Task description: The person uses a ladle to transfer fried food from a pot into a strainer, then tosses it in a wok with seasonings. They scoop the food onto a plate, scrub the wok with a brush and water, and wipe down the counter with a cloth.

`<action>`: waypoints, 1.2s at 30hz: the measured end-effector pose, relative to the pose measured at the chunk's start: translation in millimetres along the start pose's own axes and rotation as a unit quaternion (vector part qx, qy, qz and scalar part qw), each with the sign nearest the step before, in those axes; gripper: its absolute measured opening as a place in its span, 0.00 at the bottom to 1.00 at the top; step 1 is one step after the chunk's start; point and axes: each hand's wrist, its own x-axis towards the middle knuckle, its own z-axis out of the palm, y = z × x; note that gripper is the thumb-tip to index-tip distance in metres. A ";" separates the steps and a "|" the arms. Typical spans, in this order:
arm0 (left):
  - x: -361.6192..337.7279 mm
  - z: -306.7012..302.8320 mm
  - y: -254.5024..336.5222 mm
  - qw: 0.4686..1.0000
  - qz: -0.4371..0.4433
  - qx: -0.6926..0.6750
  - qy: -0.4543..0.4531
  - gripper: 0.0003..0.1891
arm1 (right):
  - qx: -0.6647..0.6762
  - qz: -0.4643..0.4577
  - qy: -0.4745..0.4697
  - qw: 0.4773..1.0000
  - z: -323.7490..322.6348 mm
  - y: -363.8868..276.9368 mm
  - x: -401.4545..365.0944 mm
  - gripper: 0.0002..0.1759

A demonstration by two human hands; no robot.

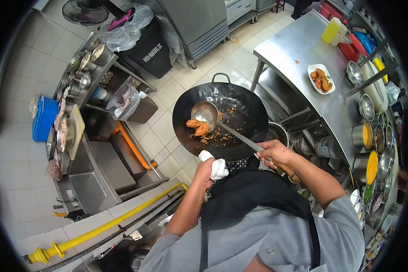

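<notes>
Right hand (274,152) is clamped on the ladle (240,137), shaft running up-left to the fried pieces (198,127); the wok (245,106) is gripped through a cloth (218,168) by the left hand (204,173).

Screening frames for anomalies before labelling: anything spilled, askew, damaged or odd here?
Nothing stands out. The left hand grips the round black wok through a white cloth; the right hand holds the steel ladle by the orange fried pieces. The crumbs lie inside the wok; no spill shows on the tiled floor.
</notes>
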 end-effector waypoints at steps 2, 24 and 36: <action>-2.6 3.5 0.3 1.000 0.009 0.005 0.007 0.08 | 0.023 0.003 -0.027 0.999 -5.4 2.4 -2.4 0.24; -21.8 23.6 14.4 0.998 0.013 0.009 -0.062 0.07 | 0.057 -0.250 0.455 0.853 -100.7 -1.1 -229.0 0.12; -26.3 9.9 5.8 1.000 -0.016 0.022 0.009 0.08 | 0.011 -0.212 0.488 0.847 -129.1 -15.3 -219.4 0.12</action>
